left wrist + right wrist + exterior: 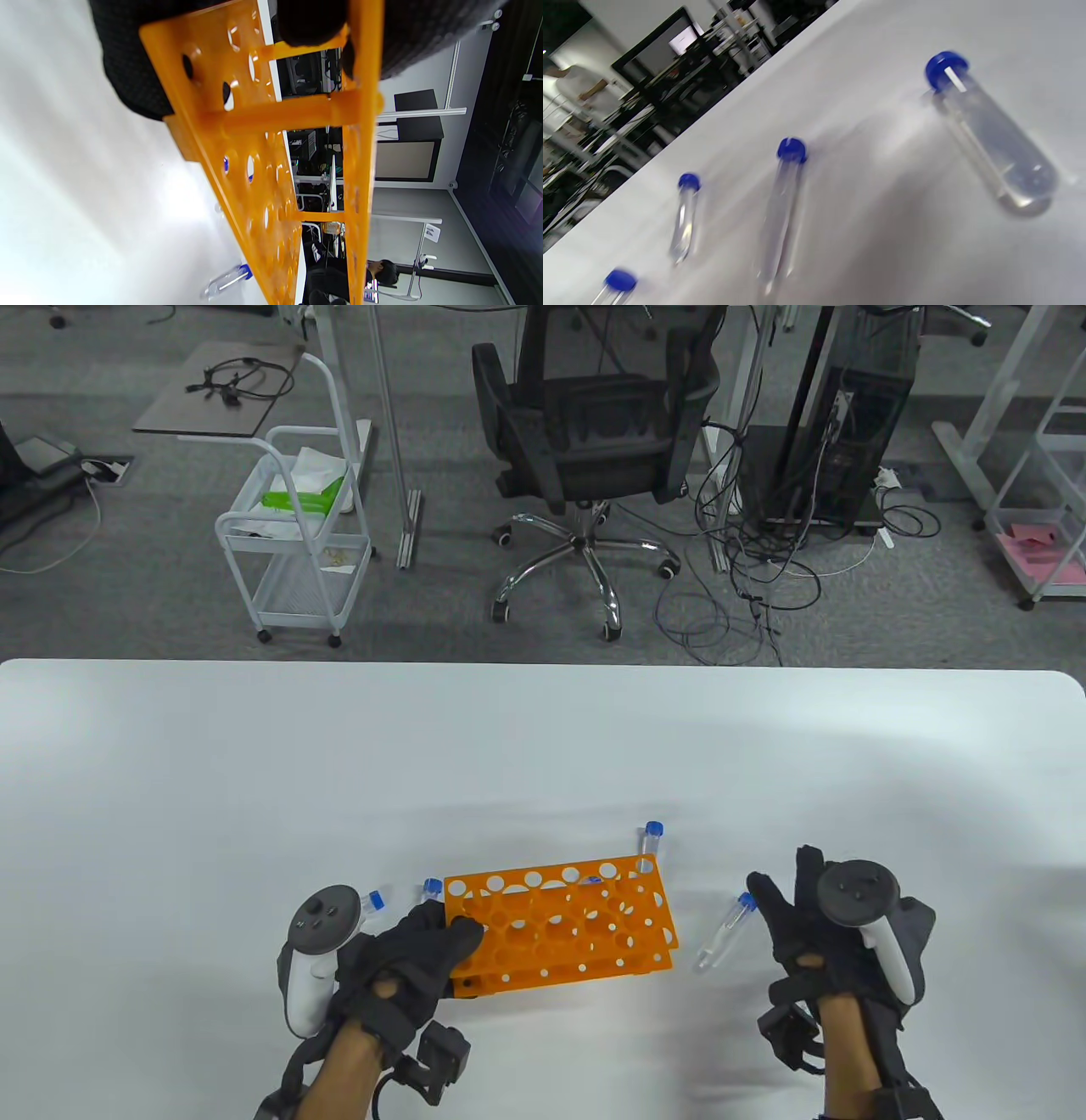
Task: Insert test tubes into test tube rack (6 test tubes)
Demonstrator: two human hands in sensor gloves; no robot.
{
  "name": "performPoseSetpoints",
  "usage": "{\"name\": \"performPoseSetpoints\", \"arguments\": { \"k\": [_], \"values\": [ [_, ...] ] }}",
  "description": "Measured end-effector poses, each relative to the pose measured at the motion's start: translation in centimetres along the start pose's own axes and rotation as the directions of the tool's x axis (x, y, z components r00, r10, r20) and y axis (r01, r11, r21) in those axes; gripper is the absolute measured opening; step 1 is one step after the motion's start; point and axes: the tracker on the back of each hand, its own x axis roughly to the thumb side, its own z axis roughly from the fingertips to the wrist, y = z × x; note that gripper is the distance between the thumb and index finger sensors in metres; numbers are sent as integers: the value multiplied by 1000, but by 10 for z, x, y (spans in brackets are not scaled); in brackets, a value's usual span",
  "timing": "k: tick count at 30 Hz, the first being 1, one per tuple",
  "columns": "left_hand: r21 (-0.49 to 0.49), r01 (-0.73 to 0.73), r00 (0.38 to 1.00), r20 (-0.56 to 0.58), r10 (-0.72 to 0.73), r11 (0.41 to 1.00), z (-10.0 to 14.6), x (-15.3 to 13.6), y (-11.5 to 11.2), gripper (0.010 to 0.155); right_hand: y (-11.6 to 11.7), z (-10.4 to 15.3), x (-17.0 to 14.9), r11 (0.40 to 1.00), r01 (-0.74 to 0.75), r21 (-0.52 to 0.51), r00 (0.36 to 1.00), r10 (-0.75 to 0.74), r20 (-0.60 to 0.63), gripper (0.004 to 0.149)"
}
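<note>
The orange test tube rack (560, 925) lies near the table's front edge; I see no tube standing in its holes. My left hand (450, 931) grips the rack's left end, thumb on the top plate; in the left wrist view the gloved fingers (127, 80) wrap the rack (271, 169). My right hand (785, 903) is empty with fingers spread, just right of a blue-capped tube (725, 933) lying on the table. Other tubes lie behind the rack's far right corner (650, 842) and left of the rack (372, 902). The right wrist view shows several tubes lying flat, the nearest one (988, 131).
The white table (543, 746) stretches far back and to both sides. Another blue cap (432, 887) shows by the rack's far left corner. A tube (227, 278) lies beyond the rack in the left wrist view. An office chair, cart and cables are on the floor beyond.
</note>
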Motion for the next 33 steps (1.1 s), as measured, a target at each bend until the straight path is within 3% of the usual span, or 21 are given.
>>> {"name": "performPoseSetpoints", "arguments": {
  "k": [5, 9, 15, 29, 33],
  "values": [
    [-38, 0, 1000, -12, 0, 999, -4, -3, -4, 46, -4, -8, -24, 993, -115, -26, 969, 106, -225, 90],
    [-32, 3, 1000, -13, -3, 999, -3, -4, -3, 46, 0, -18, -38, 992, -120, -27, 946, 106, -305, 91],
    [-45, -24, 999, -30, 22, 999, -7, -6, -8, 46, 14, -34, -52, 966, -259, -13, 882, 230, -411, 87],
    [-42, -4, 998, -65, 1, 999, -19, -10, -15, 46, 28, -43, -44, 869, -486, -92, 805, 405, -434, 64],
    [-55, -3, 997, -73, -1, 999, -20, -11, -17, 46, 28, -43, -38, 871, -470, -144, 829, 380, -410, 59]
  ]
}}
